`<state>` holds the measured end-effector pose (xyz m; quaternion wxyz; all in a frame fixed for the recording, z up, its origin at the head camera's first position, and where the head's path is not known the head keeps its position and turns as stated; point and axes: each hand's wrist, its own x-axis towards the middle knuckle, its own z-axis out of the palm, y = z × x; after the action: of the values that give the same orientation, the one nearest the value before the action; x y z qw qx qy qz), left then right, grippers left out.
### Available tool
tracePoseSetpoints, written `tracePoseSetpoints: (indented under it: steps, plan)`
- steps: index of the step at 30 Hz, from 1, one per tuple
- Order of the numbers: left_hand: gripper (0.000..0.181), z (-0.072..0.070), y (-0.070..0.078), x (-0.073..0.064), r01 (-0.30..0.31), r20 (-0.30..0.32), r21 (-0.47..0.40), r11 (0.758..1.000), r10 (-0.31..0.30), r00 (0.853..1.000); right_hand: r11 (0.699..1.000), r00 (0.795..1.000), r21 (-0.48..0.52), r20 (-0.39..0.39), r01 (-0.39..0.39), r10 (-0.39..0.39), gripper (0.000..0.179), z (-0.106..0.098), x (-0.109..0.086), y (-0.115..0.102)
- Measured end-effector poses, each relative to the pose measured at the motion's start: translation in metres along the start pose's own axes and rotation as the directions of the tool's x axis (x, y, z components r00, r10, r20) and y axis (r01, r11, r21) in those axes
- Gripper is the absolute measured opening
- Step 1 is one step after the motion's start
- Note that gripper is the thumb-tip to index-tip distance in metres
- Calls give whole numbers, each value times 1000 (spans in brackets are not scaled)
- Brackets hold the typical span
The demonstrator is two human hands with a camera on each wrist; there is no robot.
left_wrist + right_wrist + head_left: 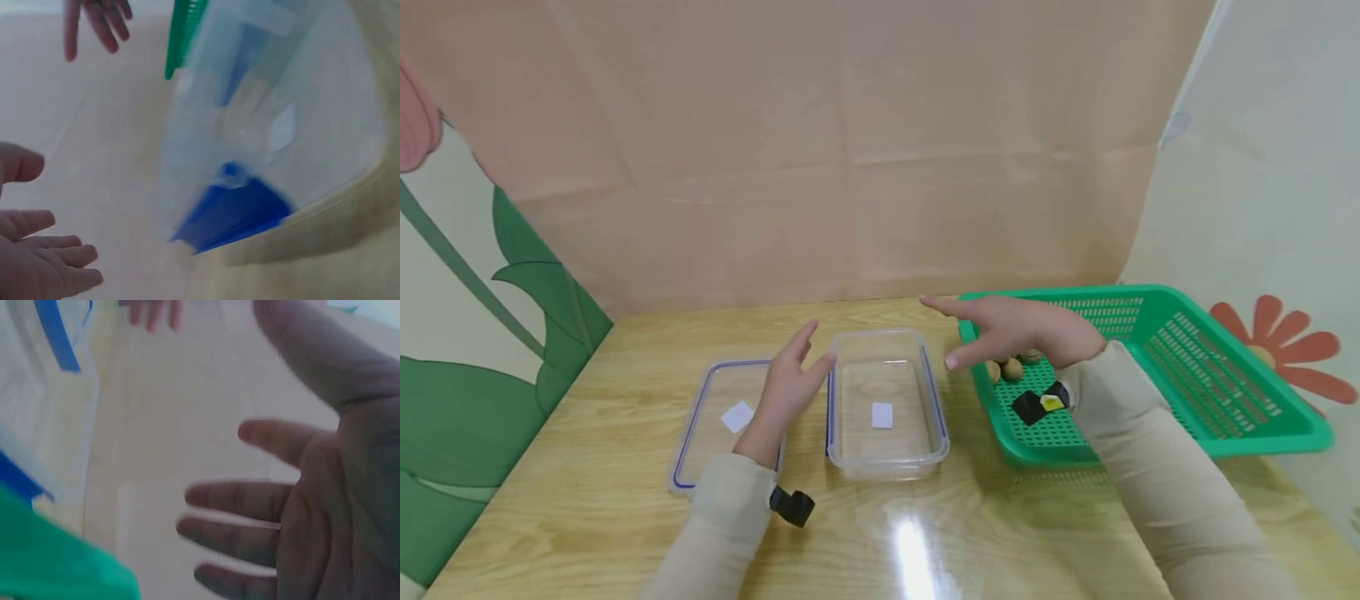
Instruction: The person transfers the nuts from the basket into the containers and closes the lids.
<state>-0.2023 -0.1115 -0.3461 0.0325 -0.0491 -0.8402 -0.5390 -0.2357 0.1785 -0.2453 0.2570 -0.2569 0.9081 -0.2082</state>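
A clear plastic container [891, 458] with blue side clips stands on the table, a white square label showing at its bottom. Left of it lies its clear lid [700, 425] with a blue seal line and another white label. My left hand [788, 379] hovers between lid and container, fingers extended and holding nothing. Over the left rim of a green basket [1157, 296], my right hand [1018, 329] is held with fingers spread and nothing in its palm. Several walnuts [1012, 369] lie in that basket's left corner, partly hidden behind the right hand.
The wooden table [580, 500] ends at a pinkish backdrop [737, 167] behind the container. The green basket takes up the right side, beside a wall with a red flower print [1292, 354]. Leaf-printed covering [460, 408] borders the left side.
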Motion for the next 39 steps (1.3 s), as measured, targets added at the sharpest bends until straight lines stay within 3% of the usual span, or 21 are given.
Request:
tracePoseSetpoints:
  steps: [3, 8, 13, 17, 20, 27, 31, 35, 39]
  plan:
    - [54, 9, -15, 1, 14, -71, -200, 980, -29, 997, 997, 997, -26, -5, 74, -74, 91, -9, -4, 13]
    - [44, 24, -31, -3, 57, -146, -423, 904, -130, 981, 981, 981, 42, -26, 192, -191, 89, -18, -9, 40]
    - [43, 35, -37, -9, 47, -181, -558, 829, -176, 968, 945, 945, 49, -77, 322, -318, 91, -25, -13, 65]
    - [44, 40, -39, -10, 27, -199, -637, 770, -198, 960, 929, 941, 149, -88, 338, -328, 88, -29, -13, 85]
    - [45, 43, -39, -11, 18, -212, -671, 742, -215, 953, 916, 937, 200, -110, 348, -332, 84, -30, -12, 102]
    - [44, 48, -44, -15, 23, -209, -711, 703, -242, 947, 873, 923, 303, -159, 383, -350, 73, -29, -14, 137]
    - [44, 50, -44, -15, 20, -208, -730, 683, -250, 945, 869, 932, 343, -193, 356, -305, 64, -27, -14, 152]
    - [43, 53, -44, -16, 20, -224, -723, 690, -261, 939, 898, 960, 361, -206, 253, -188, 60, -22, -14, 163]
    - [41, 56, -47, -17, 25, -247, -691, 722, -269, 931, 912, 978, 383, -191, 148, -79, 62, -14, -11, 173]
